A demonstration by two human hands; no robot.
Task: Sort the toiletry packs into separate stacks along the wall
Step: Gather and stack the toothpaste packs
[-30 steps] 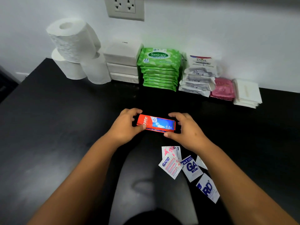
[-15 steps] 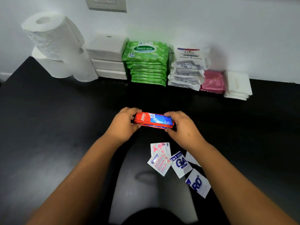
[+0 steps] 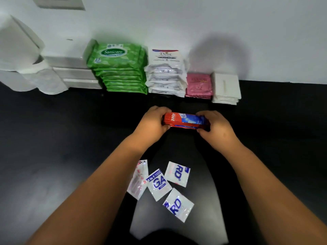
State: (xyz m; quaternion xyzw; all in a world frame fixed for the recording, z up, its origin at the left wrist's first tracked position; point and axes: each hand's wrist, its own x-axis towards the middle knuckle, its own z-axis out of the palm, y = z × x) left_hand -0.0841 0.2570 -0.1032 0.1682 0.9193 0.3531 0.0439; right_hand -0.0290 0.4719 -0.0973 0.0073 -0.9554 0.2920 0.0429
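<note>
A small stack of red and blue toothpaste sachets point(image 3: 184, 120) is held between both hands above the black table point(image 3: 62, 138). My left hand point(image 3: 153, 122) grips its left end, and my right hand point(image 3: 215, 129) grips its right end. Along the wall stand a green wipes stack point(image 3: 117, 68), a white Dove pack stack point(image 3: 166, 73), a pink sachet stack point(image 3: 199, 85) and a white pack stack point(image 3: 226, 88). Several white and blue sachets point(image 3: 159, 183) lie loose between my forearms.
Toilet paper rolls point(image 3: 21, 64) and white boxes point(image 3: 70, 71) sit at the back left by the wall. A wall socket point(image 3: 60, 2) is above them. Bare black table stretches right of the white pack stack.
Both hands have carried the toothpaste sachets a little farther from me, toward the stacks at the wall. The view has shifted forward, so the loose sachets now lie between my forearms.
</note>
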